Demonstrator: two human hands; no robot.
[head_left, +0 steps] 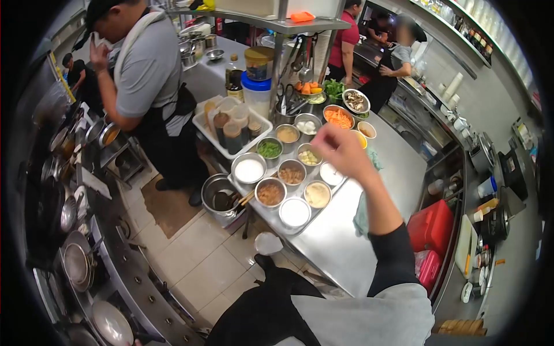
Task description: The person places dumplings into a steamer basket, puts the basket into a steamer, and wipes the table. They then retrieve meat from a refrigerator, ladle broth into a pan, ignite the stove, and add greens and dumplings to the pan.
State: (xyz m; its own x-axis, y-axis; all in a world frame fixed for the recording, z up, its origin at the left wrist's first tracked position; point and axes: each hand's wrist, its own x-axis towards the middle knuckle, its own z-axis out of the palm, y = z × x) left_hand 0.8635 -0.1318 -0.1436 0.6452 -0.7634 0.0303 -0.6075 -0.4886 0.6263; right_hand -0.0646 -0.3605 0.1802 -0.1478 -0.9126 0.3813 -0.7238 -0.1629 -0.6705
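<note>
My right hand hovers over the steel bowls on the counter, its fingers drawn together in a pinch. It is slightly blurred, and whatever the fingertips hold, if anything, is hidden. Closest below it are a bowl of chopped garlic-like pieces and a bowl of white powder, partly covered by the hand. Around these stand bowls of pale yellow powder, brown pieces and chopped greens. At the bottom edge, near a wok, a tiny skin-coloured sliver may be my left hand.
A co-worker stands at the stove side on the left. A white tub of sauce bottles sits beside the bowls. A steel pot is below the counter's edge. A green cloth lies on the steel counter.
</note>
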